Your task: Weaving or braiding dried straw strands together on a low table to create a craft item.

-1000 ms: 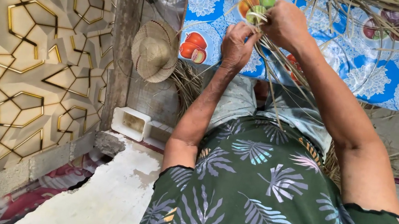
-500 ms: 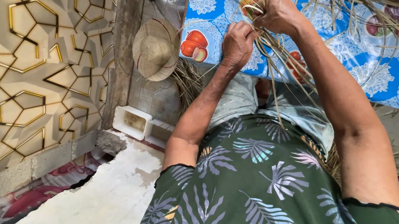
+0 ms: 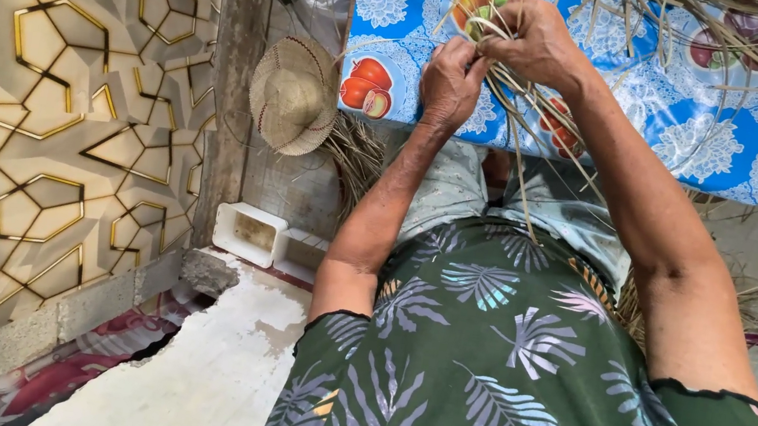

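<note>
Both of my hands work a bundle of dry straw strips (image 3: 521, 114) over the near edge of a table. My left hand (image 3: 452, 80) pinches strips low in the bundle, fingers closed. My right hand (image 3: 532, 37) sits just above and to the right, gripping a looped strip near the top. The two hands almost touch. Loose strip ends trail down over my lap and spread across the blue fruit-patterned tablecloth (image 3: 705, 140).
A woven straw hat (image 3: 295, 95) hangs on the wooden post at left. Two white plastic tubs (image 3: 248, 232) stand on the floor by the wall. A patterned beige and gold wall panel (image 3: 49, 97) fills the left. More dry straw (image 3: 357, 156) lies under the table.
My right hand rose toward the top of the bundle, then came back down a little beside my left hand, pulling a strip. My left hand stayed nearly in place.
</note>
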